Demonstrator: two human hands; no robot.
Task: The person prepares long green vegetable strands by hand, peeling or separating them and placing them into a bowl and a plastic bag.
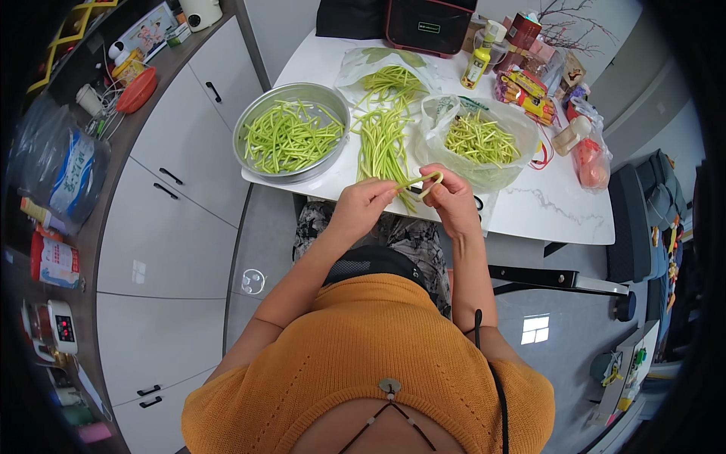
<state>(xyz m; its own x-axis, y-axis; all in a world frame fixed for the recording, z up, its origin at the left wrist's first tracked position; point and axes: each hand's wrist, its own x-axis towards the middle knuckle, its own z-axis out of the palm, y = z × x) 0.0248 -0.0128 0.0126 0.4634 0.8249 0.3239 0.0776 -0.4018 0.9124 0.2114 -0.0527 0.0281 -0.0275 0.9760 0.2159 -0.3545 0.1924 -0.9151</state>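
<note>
A long, thin green vegetable stem (420,180) is bent into a loop between my hands, above the table's near edge. My left hand (363,208) pinches one end of it with thumb and fingertips. At the bent end, the fingers of my right hand (454,200) close on it. Just beyond lies a pile of long stems (383,144), spilling from an opened plastic bag (352,68). On the left, a round metal basin (342,144) holds short green pieces. To the right, another clear plastic bag (491,175) contains short, paler trimmings.
Everything stands on a white marbled table (578,212). A dark red-and-black appliance (429,26), a yellow bottle (476,64) and several snack packages (529,94) are at the back. At the right sits a bag of reddish fruit (590,163). Grey cabinets (166,227) line the left.
</note>
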